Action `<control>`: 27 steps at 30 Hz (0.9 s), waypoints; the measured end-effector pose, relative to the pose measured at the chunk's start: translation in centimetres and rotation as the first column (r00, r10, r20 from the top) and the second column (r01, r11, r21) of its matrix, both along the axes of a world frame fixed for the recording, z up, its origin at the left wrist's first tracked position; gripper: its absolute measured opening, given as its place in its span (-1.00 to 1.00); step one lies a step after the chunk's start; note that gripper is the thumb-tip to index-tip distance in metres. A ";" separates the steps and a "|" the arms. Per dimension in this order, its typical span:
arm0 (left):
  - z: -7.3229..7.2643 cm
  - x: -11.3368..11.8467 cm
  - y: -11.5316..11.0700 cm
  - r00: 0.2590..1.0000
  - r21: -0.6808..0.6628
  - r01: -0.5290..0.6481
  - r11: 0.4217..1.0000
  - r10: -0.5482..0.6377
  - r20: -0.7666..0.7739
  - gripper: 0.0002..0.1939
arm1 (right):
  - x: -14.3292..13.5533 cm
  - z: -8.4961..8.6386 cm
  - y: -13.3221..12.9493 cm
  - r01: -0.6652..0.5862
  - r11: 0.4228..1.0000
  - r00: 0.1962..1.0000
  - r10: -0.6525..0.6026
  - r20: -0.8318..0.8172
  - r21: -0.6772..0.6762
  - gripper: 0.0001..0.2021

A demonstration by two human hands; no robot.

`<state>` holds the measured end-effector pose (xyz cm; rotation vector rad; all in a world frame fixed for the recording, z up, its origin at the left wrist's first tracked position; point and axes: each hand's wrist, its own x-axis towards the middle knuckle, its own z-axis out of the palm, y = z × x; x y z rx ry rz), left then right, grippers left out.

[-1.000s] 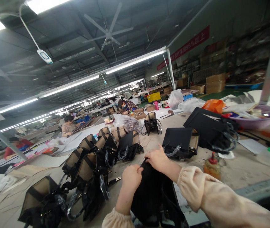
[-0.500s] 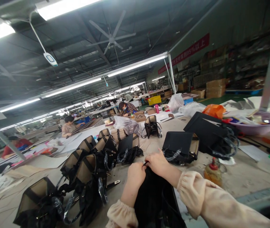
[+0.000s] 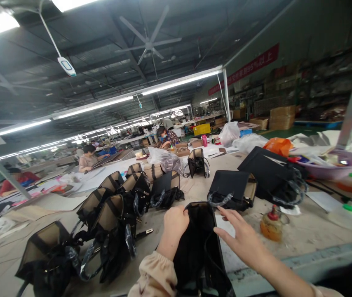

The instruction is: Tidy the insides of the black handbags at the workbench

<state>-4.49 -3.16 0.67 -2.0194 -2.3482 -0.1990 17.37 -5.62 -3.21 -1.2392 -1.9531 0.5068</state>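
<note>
Black bag (image 3: pixel 193 247) looks light and soft-sided, with a firmer rim; neither slippery nor fragile, it would probably sag if held by one corner, so opposite sides of the rim seem the best grip. It lies just right of the left hand (image 3: pixel 176 225), whose curled fingers pinch the rim's far left corner. Beside its right edge, the right hand (image 3: pixel 244 235) is loosely open, holding nothing; whether its fingertips touch, I cannot tell.
</note>
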 end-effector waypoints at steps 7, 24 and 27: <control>-0.2 -0.2 0.3 1.000 0.015 0.011 1.000 -0.011 0.000 -0.70 | -1.4 0.6 -5.6 -0.032 0.973 0.988 0.065 0.141 -0.228 -0.13; -0.8 -0.1 0.2 0.995 0.046 0.066 0.997 -0.063 -0.074 -0.65 | -1.7 -0.8 -6.5 -0.027 0.962 0.980 0.080 0.185 -0.273 -0.18; -0.8 0.0 0.2 0.996 0.050 0.055 0.997 -0.051 -0.070 -0.63 | -1.6 -0.9 -6.4 -0.034 0.963 0.979 0.086 0.187 -0.266 -0.19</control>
